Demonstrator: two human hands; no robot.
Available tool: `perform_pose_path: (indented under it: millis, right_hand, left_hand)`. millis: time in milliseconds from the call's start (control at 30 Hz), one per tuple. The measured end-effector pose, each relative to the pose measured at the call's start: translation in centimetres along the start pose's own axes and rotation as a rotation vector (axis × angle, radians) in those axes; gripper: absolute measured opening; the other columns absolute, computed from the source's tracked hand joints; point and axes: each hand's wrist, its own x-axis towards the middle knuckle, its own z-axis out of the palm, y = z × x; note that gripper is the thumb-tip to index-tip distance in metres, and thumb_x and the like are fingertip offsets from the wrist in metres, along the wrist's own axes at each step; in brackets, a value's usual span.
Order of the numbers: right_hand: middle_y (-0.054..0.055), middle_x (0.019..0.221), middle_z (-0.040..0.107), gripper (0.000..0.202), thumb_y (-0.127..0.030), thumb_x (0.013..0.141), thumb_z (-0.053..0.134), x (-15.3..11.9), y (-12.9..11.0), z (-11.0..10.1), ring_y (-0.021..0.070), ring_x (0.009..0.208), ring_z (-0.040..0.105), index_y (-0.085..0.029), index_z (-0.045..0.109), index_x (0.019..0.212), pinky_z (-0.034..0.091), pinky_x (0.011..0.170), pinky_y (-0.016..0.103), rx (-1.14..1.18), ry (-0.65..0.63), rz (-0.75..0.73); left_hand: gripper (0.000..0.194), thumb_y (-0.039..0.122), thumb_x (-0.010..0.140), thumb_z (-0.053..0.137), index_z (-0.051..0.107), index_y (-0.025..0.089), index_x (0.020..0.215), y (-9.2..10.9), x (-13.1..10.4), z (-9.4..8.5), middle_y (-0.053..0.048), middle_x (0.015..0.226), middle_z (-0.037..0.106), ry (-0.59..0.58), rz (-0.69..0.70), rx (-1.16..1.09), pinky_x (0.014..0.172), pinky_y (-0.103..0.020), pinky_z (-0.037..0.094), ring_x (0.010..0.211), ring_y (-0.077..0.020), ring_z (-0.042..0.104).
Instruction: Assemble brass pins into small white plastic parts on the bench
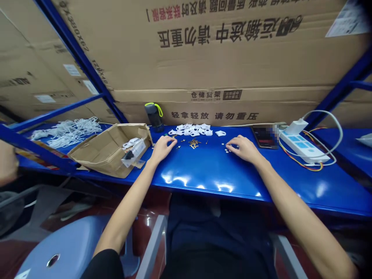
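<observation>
My left hand (pixel 164 148) rests over the blue tabletop with its fingers loosely stretched and nothing visible in them. Small brass-coloured pieces (pixel 193 144) lie scattered just right of it, too small to name exactly. On the other side, my right hand (pixel 245 148) has its thumb and finger brought together low over several small white rings (pixel 227 151); whatever is between the tips is too small to make out. Behind both hands lies a pile of white plastic parts with openings (pixel 192 130). One similar white part (pixel 220 133) sits apart, nearer my right hand.
An open cardboard box (pixel 100 155) stands left of my arm, before white cords (pixel 71 131). A dark bottle (pixel 154 118) stands behind. At right are a phone (pixel 264 137) and a power strip (pixel 305 147) with cables. Blue posts and large cardboard border the table; another person's arm (pixel 7 162) shows far left.
</observation>
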Motion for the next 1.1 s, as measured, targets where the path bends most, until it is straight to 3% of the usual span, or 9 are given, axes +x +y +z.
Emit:
perform_pose_path:
  millis: [133,300,400,533,700,833,967,1100]
  right_hand:
    - [0.008,0.105,0.082,0.033,-0.04,0.104,0.054,0.0,-0.1,0.6,0.029,0.095,0.067,-0.023,0.082,0.099,0.051,0.083,0.041,0.052,0.061,-0.005]
    - [0.008,0.1,0.081,0.032,-0.041,0.104,0.055,0.0,-0.5,1.2,0.0289,0.092,0.068,-0.024,0.081,0.097,0.053,0.083,0.043,0.088,0.116,-0.016]
    - [0.009,0.104,0.08,0.027,-0.037,0.103,0.056,0.2,-1.7,1.3,0.0284,0.094,0.069,-0.024,0.08,0.106,0.054,0.084,0.043,0.121,0.117,-0.048]
    - [0.009,0.111,0.078,0.031,-0.035,0.104,0.057,0.5,-3.7,1.2,0.0279,0.099,0.069,-0.026,0.072,0.13,0.056,0.088,0.044,0.209,0.128,-0.151]
    - [0.01,0.101,0.078,0.027,-0.038,0.105,0.055,0.6,-3.7,1.5,0.0268,0.092,0.071,-0.025,0.077,0.114,0.057,0.084,0.041,0.261,0.183,-0.19]
    - [0.01,0.094,0.078,0.027,-0.037,0.105,0.055,0.5,-2.6,1.4,0.0261,0.085,0.071,-0.023,0.078,0.104,0.057,0.08,0.04,0.238,0.181,-0.167]
    - [0.01,0.099,0.078,0.026,-0.034,0.105,0.054,0.6,-2.2,1.0,0.0263,0.09,0.071,-0.024,0.077,0.106,0.057,0.083,0.04,0.218,0.136,-0.174]
    - [0.011,0.101,0.078,0.027,-0.037,0.105,0.054,0.3,-1.0,0.2,0.028,0.093,0.071,-0.023,0.078,0.104,0.056,0.086,0.042,0.178,0.2,-0.104]
  left_hand:
    - [0.036,0.052,0.1,0.06,0.08,0.024,0.111,-0.4,-0.9,0.1,-0.007,0.116,0.073,-0.144,0.053,-0.062,0.101,-0.038,0.05,0.106,-0.0249,0.066]
    - [0.029,0.045,0.101,0.06,0.079,0.023,0.103,1.1,-0.2,1.1,-0.007,0.11,0.074,-0.164,0.068,-0.133,0.098,-0.038,0.052,0.102,-0.0246,0.068]
    - [0.028,0.044,0.1,0.061,0.078,0.022,0.104,3.7,0.2,1.9,-0.007,0.109,0.077,-0.167,0.071,-0.266,0.096,-0.038,0.052,0.099,-0.0241,0.069]
    - [0.03,0.045,0.099,0.064,0.08,0.02,0.104,8.7,1.5,4.1,-0.007,0.108,0.079,-0.246,0.033,-0.511,0.092,-0.036,0.052,0.093,-0.0227,0.07]
    - [0.034,0.046,0.097,0.065,0.079,0.017,0.108,13.2,3.9,7.5,-0.007,0.106,0.08,-0.381,0.13,-0.709,0.09,-0.033,0.051,0.097,-0.0228,0.07]
    - [0.033,0.045,0.097,0.065,0.08,0.017,0.103,13.8,4.4,8.6,-0.006,0.105,0.08,-0.407,0.11,-0.745,0.091,-0.033,0.049,0.098,-0.0222,0.07]
    - [0.035,0.047,0.096,0.065,0.081,0.018,0.103,13.2,3.9,8.0,-0.005,0.101,0.08,-0.398,0.088,-0.695,0.085,-0.033,0.049,0.09,-0.0214,0.068]
    - [0.032,0.045,0.096,0.067,0.082,0.017,0.102,13.0,3.7,8.0,-0.007,0.099,0.08,-0.353,0.077,-0.617,0.083,-0.034,0.049,0.085,-0.0214,0.067]
